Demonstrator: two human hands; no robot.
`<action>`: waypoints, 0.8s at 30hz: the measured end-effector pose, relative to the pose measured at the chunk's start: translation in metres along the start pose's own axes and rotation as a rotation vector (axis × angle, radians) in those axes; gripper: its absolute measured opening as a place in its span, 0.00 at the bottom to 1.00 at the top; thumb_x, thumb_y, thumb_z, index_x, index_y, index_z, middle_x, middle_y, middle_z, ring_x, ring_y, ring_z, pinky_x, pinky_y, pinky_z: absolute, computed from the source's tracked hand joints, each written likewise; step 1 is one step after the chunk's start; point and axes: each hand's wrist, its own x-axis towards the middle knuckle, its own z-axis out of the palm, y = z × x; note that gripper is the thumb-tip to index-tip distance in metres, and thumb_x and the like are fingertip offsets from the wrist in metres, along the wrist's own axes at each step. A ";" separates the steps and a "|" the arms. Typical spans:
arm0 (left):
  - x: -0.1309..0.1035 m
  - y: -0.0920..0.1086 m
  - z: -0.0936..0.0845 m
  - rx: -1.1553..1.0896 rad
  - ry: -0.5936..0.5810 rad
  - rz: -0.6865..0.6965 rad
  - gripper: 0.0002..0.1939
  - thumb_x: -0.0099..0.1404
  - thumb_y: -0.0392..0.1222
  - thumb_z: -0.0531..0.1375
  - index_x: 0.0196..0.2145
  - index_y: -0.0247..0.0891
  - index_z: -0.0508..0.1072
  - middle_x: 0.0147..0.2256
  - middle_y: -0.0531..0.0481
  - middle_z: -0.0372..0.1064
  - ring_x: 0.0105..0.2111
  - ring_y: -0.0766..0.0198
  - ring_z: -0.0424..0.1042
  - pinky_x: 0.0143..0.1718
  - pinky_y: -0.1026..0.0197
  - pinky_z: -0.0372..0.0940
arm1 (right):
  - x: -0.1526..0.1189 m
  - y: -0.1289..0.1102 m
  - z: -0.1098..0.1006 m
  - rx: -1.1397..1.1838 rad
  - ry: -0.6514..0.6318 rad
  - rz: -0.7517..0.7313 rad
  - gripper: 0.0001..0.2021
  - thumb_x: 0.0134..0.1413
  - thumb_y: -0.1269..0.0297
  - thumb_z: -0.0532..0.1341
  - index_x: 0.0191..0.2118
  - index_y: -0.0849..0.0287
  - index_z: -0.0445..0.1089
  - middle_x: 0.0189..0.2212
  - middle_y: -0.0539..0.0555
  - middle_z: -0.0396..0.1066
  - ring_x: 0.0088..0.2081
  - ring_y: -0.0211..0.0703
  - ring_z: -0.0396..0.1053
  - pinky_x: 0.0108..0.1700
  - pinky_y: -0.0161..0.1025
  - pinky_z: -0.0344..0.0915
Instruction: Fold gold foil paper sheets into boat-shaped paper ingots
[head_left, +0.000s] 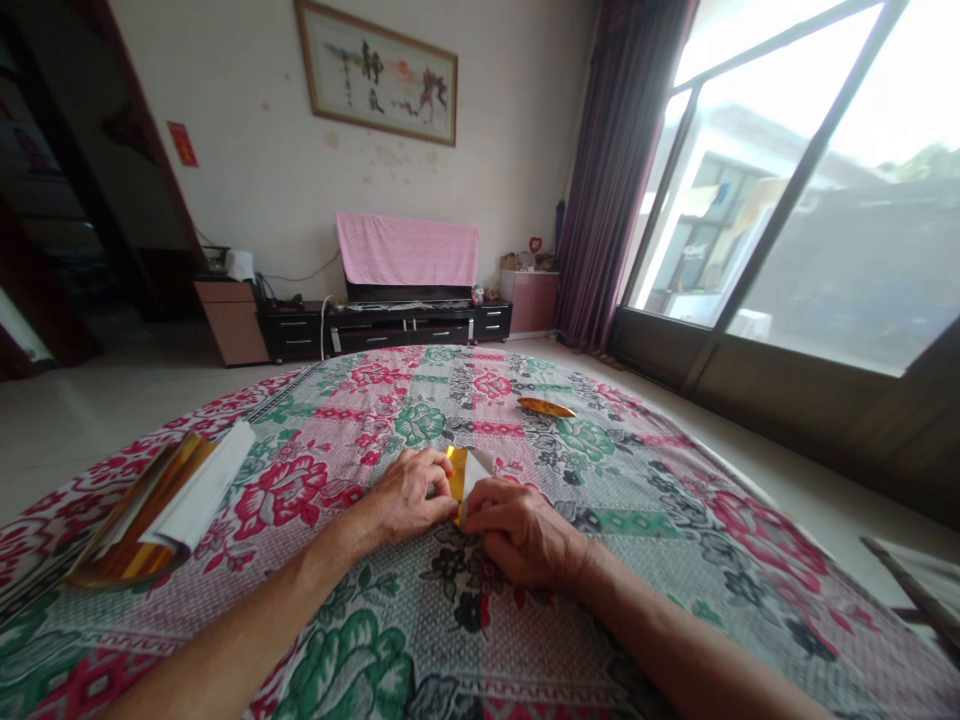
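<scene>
A small sheet of gold paper [459,470] with a white underside lies at the middle of the flowered tablecloth, partly folded so that white shows on its right. My left hand [412,495] is closed on the sheet's left edge, thumb and fingers pressed to it. From the right, my right hand [525,530] pinches the near end of the same sheet with curled fingers. Beyond the hands rests a narrow, boat-shaped gold piece [547,407]. At the left, a stack of gold and white paper sheets [161,505] lies curled up.
The round table [630,590] is covered with a patterned cloth. Across the room are a low black cabinet [442,333], a pink cloth [409,250] and a framed picture [381,75]. A curtain [600,180] and large windows stand at the right, with a stool [919,585] beside the table.
</scene>
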 end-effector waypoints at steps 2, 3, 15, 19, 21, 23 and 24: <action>0.000 -0.001 0.000 0.000 -0.002 0.003 0.07 0.56 0.42 0.59 0.23 0.40 0.71 0.42 0.53 0.68 0.44 0.59 0.64 0.50 0.55 0.56 | 0.001 -0.001 0.000 0.007 0.005 -0.003 0.15 0.41 0.79 0.51 0.33 0.60 0.70 0.33 0.54 0.69 0.36 0.39 0.65 0.42 0.39 0.64; 0.000 -0.002 0.001 0.002 -0.003 0.005 0.06 0.56 0.42 0.59 0.23 0.40 0.71 0.42 0.53 0.68 0.44 0.59 0.64 0.50 0.55 0.56 | 0.001 -0.001 -0.001 0.009 0.005 -0.003 0.16 0.41 0.79 0.50 0.34 0.60 0.70 0.32 0.54 0.69 0.36 0.39 0.65 0.42 0.39 0.64; 0.001 -0.001 0.002 -0.002 -0.009 -0.009 0.06 0.55 0.42 0.60 0.23 0.39 0.71 0.42 0.53 0.68 0.44 0.59 0.63 0.49 0.54 0.55 | 0.002 -0.001 0.000 -0.062 -0.038 -0.006 0.20 0.39 0.78 0.52 0.39 0.59 0.72 0.36 0.55 0.67 0.36 0.40 0.64 0.42 0.41 0.63; 0.001 -0.001 0.001 -0.014 0.003 -0.022 0.06 0.54 0.42 0.60 0.22 0.39 0.71 0.42 0.53 0.68 0.44 0.59 0.63 0.49 0.54 0.55 | 0.002 -0.001 0.000 -0.062 -0.033 -0.005 0.20 0.39 0.78 0.52 0.39 0.59 0.73 0.36 0.55 0.67 0.36 0.41 0.64 0.42 0.41 0.64; 0.001 0.000 0.000 -0.029 0.002 -0.019 0.07 0.55 0.42 0.60 0.23 0.39 0.70 0.42 0.53 0.68 0.44 0.59 0.63 0.50 0.55 0.55 | 0.002 -0.001 0.000 -0.064 -0.032 -0.008 0.20 0.39 0.78 0.52 0.38 0.59 0.73 0.35 0.55 0.67 0.36 0.41 0.64 0.42 0.41 0.64; 0.000 0.001 -0.001 -0.044 -0.007 -0.019 0.07 0.55 0.42 0.60 0.23 0.39 0.70 0.42 0.52 0.67 0.45 0.60 0.63 0.50 0.56 0.55 | 0.002 -0.001 0.000 -0.068 -0.031 -0.009 0.20 0.39 0.78 0.52 0.38 0.59 0.73 0.35 0.55 0.67 0.36 0.41 0.64 0.42 0.42 0.64; 0.000 0.001 -0.002 -0.049 -0.012 -0.020 0.07 0.56 0.43 0.59 0.23 0.39 0.70 0.42 0.52 0.67 0.45 0.60 0.62 0.50 0.56 0.55 | 0.002 -0.001 0.000 -0.071 -0.033 -0.009 0.20 0.39 0.78 0.52 0.38 0.58 0.73 0.36 0.55 0.67 0.36 0.41 0.64 0.42 0.42 0.63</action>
